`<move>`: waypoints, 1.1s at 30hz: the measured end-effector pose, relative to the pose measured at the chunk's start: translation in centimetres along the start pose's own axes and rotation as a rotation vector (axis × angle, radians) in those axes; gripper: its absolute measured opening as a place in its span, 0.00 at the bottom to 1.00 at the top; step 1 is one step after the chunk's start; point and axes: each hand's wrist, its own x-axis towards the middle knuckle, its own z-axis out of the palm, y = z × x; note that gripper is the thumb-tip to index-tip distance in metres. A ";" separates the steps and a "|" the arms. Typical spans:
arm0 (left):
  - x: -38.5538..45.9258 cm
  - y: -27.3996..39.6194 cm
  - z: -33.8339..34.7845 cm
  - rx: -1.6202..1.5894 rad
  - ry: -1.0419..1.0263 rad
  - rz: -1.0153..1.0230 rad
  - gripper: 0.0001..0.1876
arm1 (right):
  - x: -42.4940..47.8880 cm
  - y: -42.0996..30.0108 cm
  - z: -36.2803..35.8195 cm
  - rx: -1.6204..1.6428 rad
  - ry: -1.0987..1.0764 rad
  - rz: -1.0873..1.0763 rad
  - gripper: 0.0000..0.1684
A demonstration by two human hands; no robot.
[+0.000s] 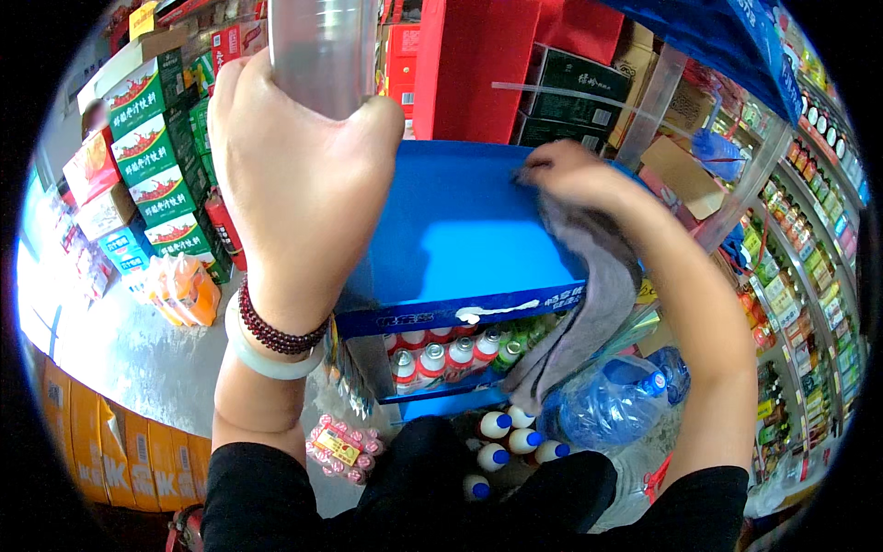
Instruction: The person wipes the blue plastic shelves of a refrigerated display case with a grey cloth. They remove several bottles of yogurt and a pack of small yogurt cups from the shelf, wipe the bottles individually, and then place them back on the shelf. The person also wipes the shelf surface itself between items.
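My left hand [307,165], with a beaded bracelet and a pale bangle at the wrist, is closed around a smooth greyish upright piece [323,52], perhaps a rack post. The back of this hand hides most of the grip. My right hand [562,165], blurred, holds a grey cloth [600,255] at the back right of a blue shelf [476,248]. The cloth hangs down over the shelf's right front corner. White marks show on the printed front edge of the shelf. Bottles with red labels [431,359] stand on the tier below.
Green drink cartons [162,200] are stacked at left, beside orange drink bottles [183,286]. White bottles with blue caps [524,438] and a large blue water jug [610,403] stand low in front of me. Stocked drink shelves [793,290] run along the right.
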 end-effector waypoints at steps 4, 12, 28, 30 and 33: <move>-0.1 -0.1 -0.1 0.032 0.001 0.006 0.20 | -0.5 -4.5 6.1 -0.152 0.157 -0.446 0.15; 0.0 -0.3 -0.3 0.074 -0.011 -0.010 0.20 | -4.3 -11.4 4.2 0.380 -0.244 -0.779 0.10; -0.1 -0.4 0.4 -0.066 0.090 -0.124 0.20 | -3.0 1.0 1.6 -0.220 0.018 -0.176 0.15; -0.1 -0.2 0.1 -0.089 0.071 -0.132 0.21 | -4.2 0.0 2.8 -0.291 0.101 -0.303 0.12; 0.0 2.4 -1.2 -0.211 -0.080 -0.231 0.21 | -5.6 -0.9 2.9 -0.169 0.076 -0.391 0.08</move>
